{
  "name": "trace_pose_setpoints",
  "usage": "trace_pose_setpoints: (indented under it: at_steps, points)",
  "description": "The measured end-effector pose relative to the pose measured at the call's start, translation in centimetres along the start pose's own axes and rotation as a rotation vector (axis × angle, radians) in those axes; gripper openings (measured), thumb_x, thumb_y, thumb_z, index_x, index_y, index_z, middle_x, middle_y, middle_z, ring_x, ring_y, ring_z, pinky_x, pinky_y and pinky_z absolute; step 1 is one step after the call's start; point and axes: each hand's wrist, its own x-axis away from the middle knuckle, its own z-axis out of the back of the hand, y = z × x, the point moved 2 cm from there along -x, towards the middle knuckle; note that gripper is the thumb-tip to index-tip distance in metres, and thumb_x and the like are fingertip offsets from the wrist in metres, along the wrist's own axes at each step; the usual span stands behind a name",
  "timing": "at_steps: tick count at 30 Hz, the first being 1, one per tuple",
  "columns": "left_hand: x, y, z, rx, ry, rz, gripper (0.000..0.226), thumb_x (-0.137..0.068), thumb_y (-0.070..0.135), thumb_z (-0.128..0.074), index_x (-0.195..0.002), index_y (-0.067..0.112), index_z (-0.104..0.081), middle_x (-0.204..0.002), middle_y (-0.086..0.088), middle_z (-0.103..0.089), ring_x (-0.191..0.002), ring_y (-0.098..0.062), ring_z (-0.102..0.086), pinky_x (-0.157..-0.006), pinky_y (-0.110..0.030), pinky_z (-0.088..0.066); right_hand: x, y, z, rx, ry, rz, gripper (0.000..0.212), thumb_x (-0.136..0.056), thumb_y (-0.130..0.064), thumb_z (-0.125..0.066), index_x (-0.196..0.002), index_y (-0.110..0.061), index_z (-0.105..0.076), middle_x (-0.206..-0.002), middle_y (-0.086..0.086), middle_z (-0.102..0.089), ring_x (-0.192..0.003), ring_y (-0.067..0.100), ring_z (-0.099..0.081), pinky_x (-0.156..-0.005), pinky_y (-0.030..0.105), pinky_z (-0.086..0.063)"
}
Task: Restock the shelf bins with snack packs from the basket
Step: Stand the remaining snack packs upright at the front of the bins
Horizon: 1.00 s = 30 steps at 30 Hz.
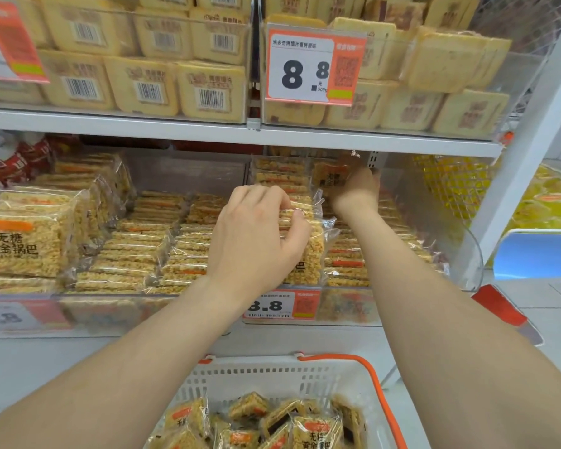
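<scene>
arms outstretched, left hand [259, 231] curled, right hand [358, 189] farther forward

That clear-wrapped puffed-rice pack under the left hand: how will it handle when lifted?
Probably light for its size: the clear-wrapped golden puffed-rice pack looks airy and granular. Likely stiff, since neighbouring packs stand on edge in the clear plastic bin, but brittle if squeezed. The glossy film may slip, so the left hand needs a spanning grip.
</scene>
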Motion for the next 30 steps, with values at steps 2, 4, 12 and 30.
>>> trace_pose_setpoints:
  at_steps: [2,4,12,30]
  points:
    - [0.0,0.0,0.0,-0.011,-0.003,-0.002,0.028,-0.098,0.042,-0.047,-0.103,0.02,-0.065,-0.103,0.009,-0.064,-0.112,-0.014,-0.05,-0.09,-0.033,-0.047,0.3,0.1,-0.1,-0.063,-0.037,0.001,0.062,-0.092,-0.004,-0.068,-0.149,-0.022,-0.05,-0.155,0.018,-0.044,-0.135,0.041,-0.049,-0.089,0.033,-0.057]
    - [0.0,0.0,0.0,-0.023,-0.014,-0.004,0.028,-0.1,0.042,-0.047,-0.104,0.021,-0.065,-0.105,0.009,-0.065,-0.114,-0.014,-0.05,-0.089,-0.033,-0.047,1.2,-0.1,0.1,-0.016,-0.082,-0.05,0.076,-0.092,-0.003,-0.068,-0.158,-0.025,-0.035,-0.165,0.018,-0.022,-0.144,0.044,-0.034,-0.105,0.04,-0.049]
    - [0.3,-0.1,1.1,-0.057,-0.101,-0.038,0.05,-0.107,0.051,-0.035,-0.126,0.021,-0.07,-0.14,0.0,-0.066,-0.146,-0.022,-0.045,-0.123,-0.048,-0.031,5.2,-0.4,3.6,0.164,-0.11,0.064,0.039,-0.097,-0.01,-0.057,-0.136,-0.005,-0.05,-0.129,0.021,-0.053,-0.127,0.045,-0.053,-0.096,0.046,-0.051]
    - [11.4,3.0,3.0,-0.34,-0.701,-0.362,0.03,-0.095,0.048,-0.045,-0.087,0.028,-0.066,-0.074,0.008,-0.065,-0.069,-0.02,-0.064,-0.061,-0.032,-0.054,24.9,1.3,8.7,0.645,-1.057,0.3,0.026,-0.096,-0.018,-0.049,-0.087,-0.004,-0.069,-0.072,0.01,-0.077,-0.05,0.02,-0.069,-0.055,0.032,-0.062]
